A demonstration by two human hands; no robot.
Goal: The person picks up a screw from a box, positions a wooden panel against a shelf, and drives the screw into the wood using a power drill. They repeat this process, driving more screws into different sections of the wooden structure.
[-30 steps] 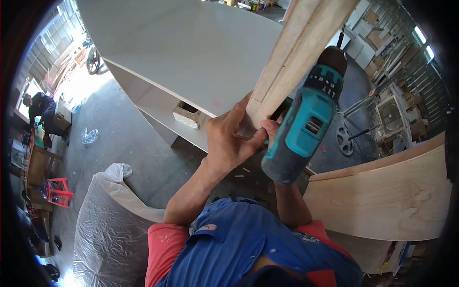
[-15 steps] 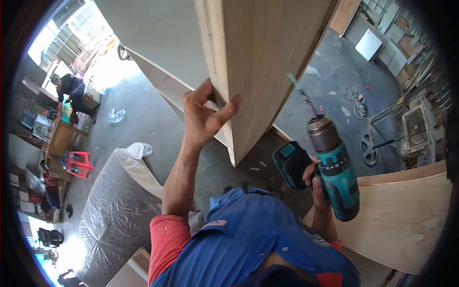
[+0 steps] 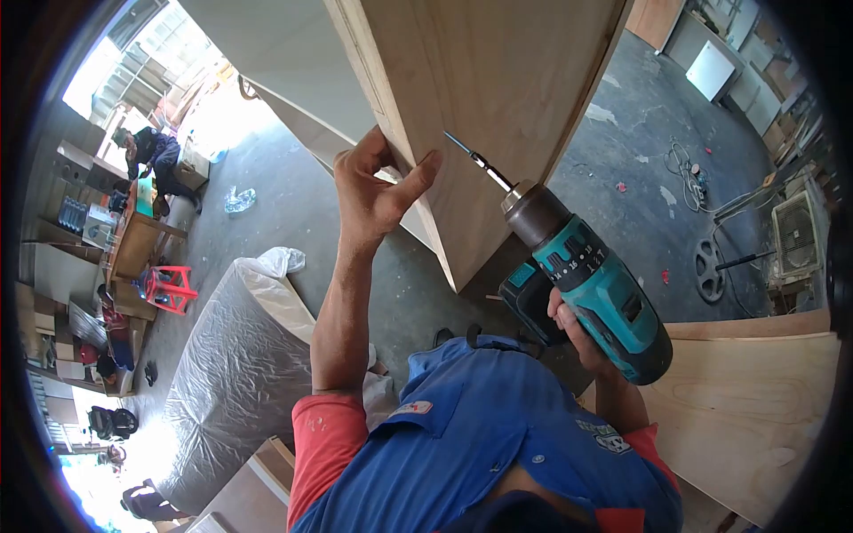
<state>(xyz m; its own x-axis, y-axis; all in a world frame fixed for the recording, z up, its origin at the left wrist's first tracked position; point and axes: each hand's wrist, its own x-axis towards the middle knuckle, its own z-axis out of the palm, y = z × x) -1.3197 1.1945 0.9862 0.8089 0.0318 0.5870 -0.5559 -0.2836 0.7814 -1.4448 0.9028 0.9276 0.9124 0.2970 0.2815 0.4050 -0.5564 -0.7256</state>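
My left hand (image 3: 380, 191) is closed around the near edge of a tall wooden panel (image 3: 498, 98), thumb on its broad face and fingers behind the edge. In my right hand (image 3: 579, 333) is a teal and black cordless drill (image 3: 613, 302), gripped by its handle. A long thin bit with a screw (image 3: 458, 143) at its tip points up and left from the chuck. The screw overlaps the panel's face in this view, a short way right of my left thumb. The drill's battery (image 3: 526, 298) shows below the panel's lower corner.
A light wooden board (image 3: 755, 400) lies at the lower right. Plastic-wrapped material (image 3: 235, 382) stands at the left, near a red stool (image 3: 169, 290). Another person (image 3: 155, 160) bends at a bench in the far left. A cable (image 3: 684, 173) lies on the floor at right.
The drill has swung left and up, bringing its screw tip from right of the panel to over the panel's face. My left hand keeps its hold on the edge.
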